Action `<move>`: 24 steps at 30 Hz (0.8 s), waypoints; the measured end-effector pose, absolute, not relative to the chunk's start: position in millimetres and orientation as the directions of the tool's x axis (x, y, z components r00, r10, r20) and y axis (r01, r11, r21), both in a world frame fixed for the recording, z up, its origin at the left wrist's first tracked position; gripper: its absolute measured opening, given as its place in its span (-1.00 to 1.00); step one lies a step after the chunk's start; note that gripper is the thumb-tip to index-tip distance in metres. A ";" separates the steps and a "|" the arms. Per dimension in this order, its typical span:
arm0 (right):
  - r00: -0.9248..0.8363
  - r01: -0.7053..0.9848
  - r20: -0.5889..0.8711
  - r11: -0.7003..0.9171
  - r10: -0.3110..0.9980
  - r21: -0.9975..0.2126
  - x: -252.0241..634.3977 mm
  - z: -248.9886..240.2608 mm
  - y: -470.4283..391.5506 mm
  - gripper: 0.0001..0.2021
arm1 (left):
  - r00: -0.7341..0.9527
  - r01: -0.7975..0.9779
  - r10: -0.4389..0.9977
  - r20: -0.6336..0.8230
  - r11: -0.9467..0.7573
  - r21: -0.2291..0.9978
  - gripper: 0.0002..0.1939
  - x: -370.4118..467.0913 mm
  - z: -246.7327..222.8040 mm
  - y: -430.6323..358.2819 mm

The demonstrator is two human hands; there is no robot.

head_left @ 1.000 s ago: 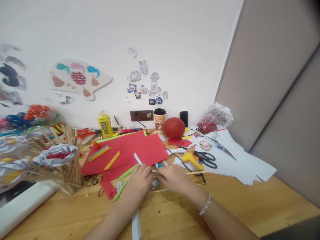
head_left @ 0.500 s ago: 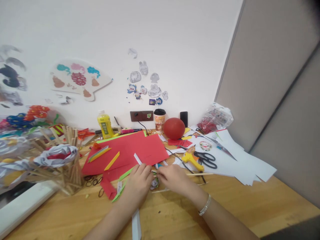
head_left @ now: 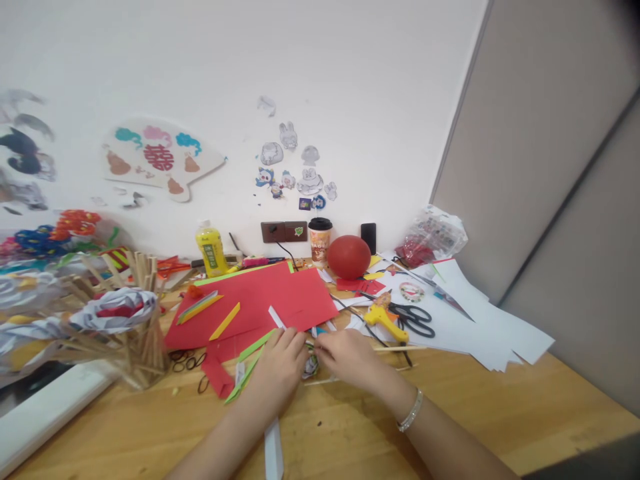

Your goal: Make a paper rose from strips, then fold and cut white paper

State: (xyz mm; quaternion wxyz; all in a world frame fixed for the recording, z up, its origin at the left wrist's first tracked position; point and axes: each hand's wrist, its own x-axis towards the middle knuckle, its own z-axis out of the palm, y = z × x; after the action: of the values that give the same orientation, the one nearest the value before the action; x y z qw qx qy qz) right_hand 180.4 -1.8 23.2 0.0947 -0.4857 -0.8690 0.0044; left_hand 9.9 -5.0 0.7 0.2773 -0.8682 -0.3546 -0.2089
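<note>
My left hand [head_left: 284,357] and my right hand [head_left: 346,357] meet over the table, fingers curled and pinching. Between them is a small crumpled white-and-green paper piece [head_left: 311,365], mostly covered by the fingers. A white paper strip [head_left: 273,450] shows below my left wrist, and a white strip end [head_left: 275,317] sticks out above that hand. Green paper strips [head_left: 245,383] lie just left of my left hand. Behind my right hand a thin wooden stick [head_left: 403,348] points to the right.
Red paper sheets [head_left: 270,290] lie behind my hands. To the right are a yellow glue gun [head_left: 387,323], black-handled scissors [head_left: 417,320] and white paper [head_left: 493,333]. A red balloon [head_left: 349,257], cup [head_left: 320,243] and bottle [head_left: 212,250] stand farther back; wooden sticks [head_left: 137,347] fill a container at left.
Both hands stay in nearly the same place around the small paper piece. The whole view has shifted very slightly; nothing has been let go.
</note>
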 end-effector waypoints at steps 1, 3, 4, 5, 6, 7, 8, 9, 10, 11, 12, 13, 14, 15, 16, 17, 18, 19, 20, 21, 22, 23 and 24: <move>-0.511 0.843 0.162 0.529 0.844 -0.097 180.3 23.7 -2.2 -0.78 | 0.663 0.733 0.507 0.551 -0.591 -0.337 -0.81 9.8 0.7 -5.2; -0.523 0.836 0.173 0.542 0.834 -0.084 180.4 24.4 -3.2 -0.78 | 0.665 0.735 0.524 0.531 -0.587 -0.341 -0.81 9.1 0.4 -5.6; -0.529 0.833 0.180 0.548 0.829 -0.075 180.4 24.7 -3.7 -0.79 | 0.664 0.736 0.531 0.525 -0.586 -0.338 -0.81 8.8 0.0 -5.6; -0.533 0.832 0.185 0.551 0.826 -0.065 180.3 25.1 -4.3 -0.81 | 0.664 0.737 0.536 0.522 -0.587 -0.335 -0.82 8.5 -0.6 -5.4; -0.536 0.831 0.188 0.554 0.823 -0.055 180.2 25.3 -4.9 -0.82 | 0.663 0.738 0.539 0.520 -0.587 -0.333 -0.82 8.3 -1.2 -5.1; -0.538 0.831 0.190 0.555 0.821 -0.045 180.0 25.5 -5.4 -0.82 | 0.664 0.737 0.539 0.518 -0.588 -0.333 -0.82 8.4 -1.7 -4.7; -0.538 0.832 0.190 0.554 0.821 -0.036 179.7 25.7 -5.8 -0.83 | 0.666 0.736 0.537 0.517 -0.587 -0.338 -0.82 8.6 -2.1 -4.3; -0.539 0.832 0.191 0.553 0.820 -0.029 179.4 25.7 -6.1 -0.82 | 0.669 0.734 0.535 0.516 -0.585 -0.345 -0.81 9.0 -2.3 -4.1; -0.542 0.831 0.191 0.556 0.818 -0.023 179.1 25.7 -6.4 -0.81 | 0.673 0.731 0.531 0.516 -0.582 -0.355 -0.81 9.6 -2.3 -4.0; -0.546 0.829 0.191 0.558 0.816 -0.017 178.8 25.7 -6.6 -0.80 | 0.676 0.729 0.525 0.517 -0.579 -0.364 -0.81 10.2 -2.1 -4.0; -0.546 0.829 0.190 0.558 0.816 -0.012 178.5 25.6 -6.7 -0.79 | 0.680 0.725 0.517 0.520 -0.578 -0.373 -0.82 10.9 -1.7 -4.3; -0.546 0.830 0.187 0.557 0.817 -0.008 178.4 25.6 -6.7 -0.79 | 0.685 0.721 0.507 0.524 -0.579 -0.381 -0.83 11.4 -1.2 -4.7; -0.547 0.830 0.183 0.557 0.817 -0.005 178.3 25.6 -6.7 -0.79 | 0.689 0.716 0.495 0.530 -0.580 -0.389 -0.84 11.9 -0.7 -5.2; -0.549 0.829 0.180 0.559 0.816 -0.004 178.2 25.6 -6.7 -0.79 | 0.693 0.711 0.483 0.535 -0.582 -0.395 -0.85 12.2 -0.1 -5.7; -0.552 0.828 0.176 0.561 0.815 -0.004 178.1 25.6 -6.7 -0.79 | 0.697 0.706 0.472 0.539 -0.585 -0.400 -0.86 12.5 0.4 -6.3; -0.554 0.827 0.173 0.563 0.815 -0.004 178.0 25.6 -6.7 -0.79 | 0.700 0.702 0.465 0.542 -0.587 -0.403 -0.87 12.8 0.9 -6.9; -0.556 0.825 0.168 0.565 0.814 -0.004 177.9 25.5 -6.7 -0.79 | 0.703 0.699 0.459 0.544 -0.589 -0.406 -0.88 13.1 1.4 -7.4; -0.557 0.825 0.163 0.565 0.815 -0.005 177.7 25.4 -6.7 -0.79 | 0.706 0.695 0.455 0.543 -0.591 -0.409 -0.89 13.3 1.7 -7.8; -0.553 0.828 0.158 0.561 0.818 -0.006 177.6 25.4 -6.7 -0.79 | 0.710 0.692 0.452 0.541 -0.593 -0.412 -0.90 13.4 1.8 -8.1; -0.549 0.831 0.152 0.556 0.822 -0.008 177.4 25.3 -6.6 -0.79 | 0.712 0.689 0.450 0.539 -0.594 -0.415 -0.90 13.5 1.8 -8.3; -0.545 0.833 0.147 0.553 0.825 -0.013 177.4 25.3 -6.6 -0.79 | 0.712 0.689 0.451 0.538 -0.594 -0.414 -0.90 13.4 1.7 -8.2; -0.543 0.834 0.143 0.551 0.828 -0.019 177.4 25.3 -6.5 -0.79 | 0.710 0.692 0.455 0.537 -0.594 -0.411 -0.90 13.3 1.4 -8.0; -0.542 0.835 0.140 0.550 0.829 -0.027 177.5 25.4 -6.5 -0.78 | 0.705 0.698 0.463 0.537 -0.591 -0.405 -0.90 13.0 1.1 -7.8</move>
State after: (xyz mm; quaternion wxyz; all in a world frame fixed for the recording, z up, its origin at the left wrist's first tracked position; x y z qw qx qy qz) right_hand 177.5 -6.5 25.4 0.0684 -0.4737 -0.8778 -0.0216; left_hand 13.0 -7.8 1.1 0.3056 -0.8711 -0.3332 -0.1915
